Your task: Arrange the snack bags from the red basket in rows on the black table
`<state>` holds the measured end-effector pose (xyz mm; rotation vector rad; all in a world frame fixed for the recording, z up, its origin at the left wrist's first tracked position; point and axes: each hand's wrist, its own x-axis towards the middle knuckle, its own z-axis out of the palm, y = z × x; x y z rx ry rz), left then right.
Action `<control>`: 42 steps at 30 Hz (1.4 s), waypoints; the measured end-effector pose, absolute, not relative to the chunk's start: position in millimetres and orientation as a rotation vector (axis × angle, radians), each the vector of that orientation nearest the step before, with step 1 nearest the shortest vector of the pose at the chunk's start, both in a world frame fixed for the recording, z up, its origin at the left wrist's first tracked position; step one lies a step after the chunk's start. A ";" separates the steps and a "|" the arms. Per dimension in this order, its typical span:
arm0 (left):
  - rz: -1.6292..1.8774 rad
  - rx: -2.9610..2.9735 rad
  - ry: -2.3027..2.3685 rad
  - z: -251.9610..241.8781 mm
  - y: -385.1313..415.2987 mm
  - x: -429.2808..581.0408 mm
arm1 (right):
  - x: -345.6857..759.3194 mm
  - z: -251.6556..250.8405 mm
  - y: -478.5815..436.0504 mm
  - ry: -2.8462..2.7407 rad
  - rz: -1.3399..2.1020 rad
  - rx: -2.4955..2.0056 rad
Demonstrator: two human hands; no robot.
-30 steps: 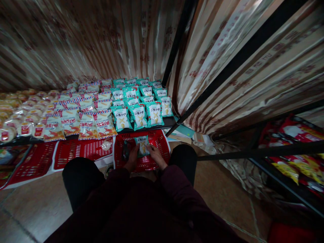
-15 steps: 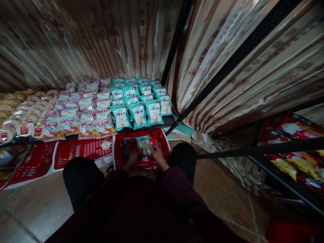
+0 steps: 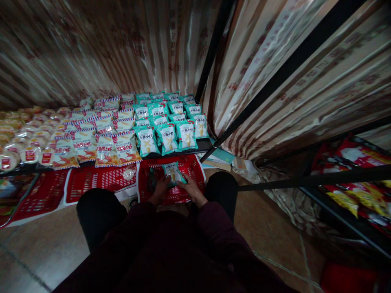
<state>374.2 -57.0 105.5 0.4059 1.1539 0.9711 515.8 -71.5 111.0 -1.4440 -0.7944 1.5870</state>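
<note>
A teal-and-white snack bag [image 3: 172, 172] is held between my two hands, over a red plastic basket [image 3: 200, 171] on the floor between my knees. My left hand [image 3: 161, 189] grips the bag's left edge. On the other side, my right hand [image 3: 192, 189] pinches its lower right corner. Just beyond the basket, matching teal snack bags [image 3: 168, 138] stand in rows on a low black shelf [image 3: 203, 145]. Another dark teal packet [image 3: 152, 179] seems to lie inside the basket at its left; the dim light blurs it.
White snack bags with striped edges [image 3: 105, 148] and round wrapped cakes [image 3: 30, 152] fill the shelf leftward. More red baskets [image 3: 97, 183] sit below. Black metal bars [image 3: 244, 118] cross at right before a striped curtain [image 3: 259, 73]. Red and yellow packets [image 3: 351, 183] lie on a right-hand shelf.
The snack bag has tilted and shifted slightly left in my hands. My right hand has slid down to its lower corner. The shelf rows look the same.
</note>
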 end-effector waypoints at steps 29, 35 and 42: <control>0.936 0.606 1.045 123.0 -63.9 384.2 | 532.6 105.5 -81.8 -1.336 0.953 -1.608; 0.921 0.643 1.006 126.6 -64.6 384.3 | 534.8 104.7 -84.6 -1.257 1.023 -1.571; 0.950 0.671 0.972 126.0 -63.2 389.2 | 535.2 117.5 -85.8 -1.248 0.948 -1.551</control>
